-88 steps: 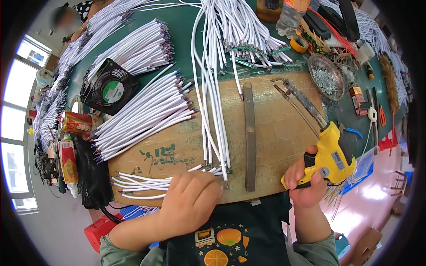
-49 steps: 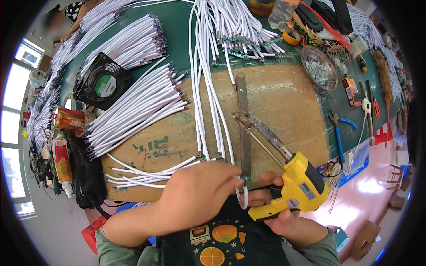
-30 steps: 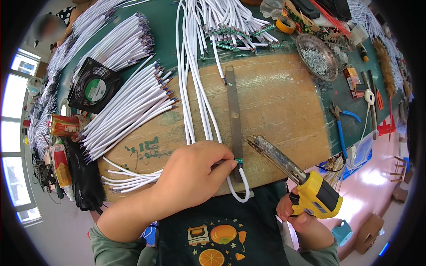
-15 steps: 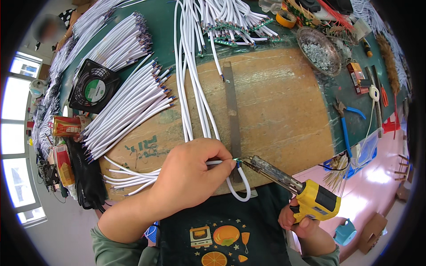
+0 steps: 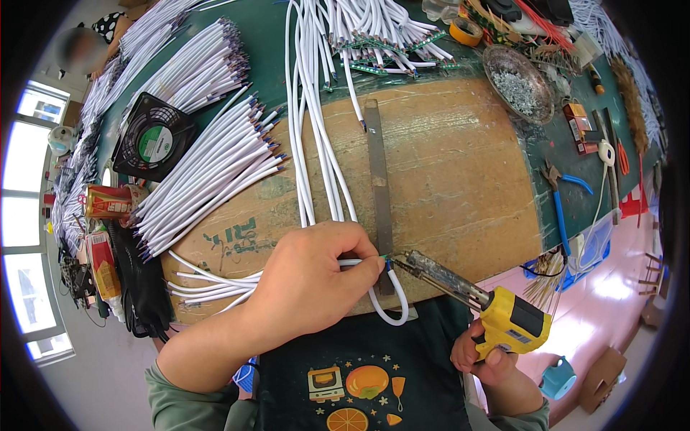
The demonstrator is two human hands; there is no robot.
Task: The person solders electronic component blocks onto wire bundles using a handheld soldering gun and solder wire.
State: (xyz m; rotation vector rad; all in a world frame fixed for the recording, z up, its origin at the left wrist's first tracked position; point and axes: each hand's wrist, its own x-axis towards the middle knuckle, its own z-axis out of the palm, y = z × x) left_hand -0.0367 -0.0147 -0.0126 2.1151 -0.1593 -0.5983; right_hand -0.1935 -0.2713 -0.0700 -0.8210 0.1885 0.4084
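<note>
My left hand (image 5: 309,280) is closed in a pinch at the near edge of the brown work board. Its thumb and forefinger grip a white cable (image 5: 402,294) close to its stripped end, where small blue and green bits show; the exact joint is mostly hidden by the fingertips. The cable bends in a loop below the fingers. Wrapped round the handle of a yellow soldering gun (image 5: 514,320) is my right hand (image 5: 496,366). The gun's dark metal tip points left, right beside the pinched cable end; whether it touches cannot be made out. Several white cables (image 5: 215,281) lie under my left wrist.
A flat metal bar (image 5: 379,179) lies on the brown board (image 5: 460,172). Bundles of white cables (image 5: 208,172) and a black fan (image 5: 153,138) sit to the left. At right are a metal dish of grey bits (image 5: 519,85) and blue-handled pliers (image 5: 560,208). Another person (image 5: 108,47) is at far left.
Both hands hold almost the same place. The scene has shifted very slightly in view, and the pinched cable end shows a little more blue beside the soldering tip.
</note>
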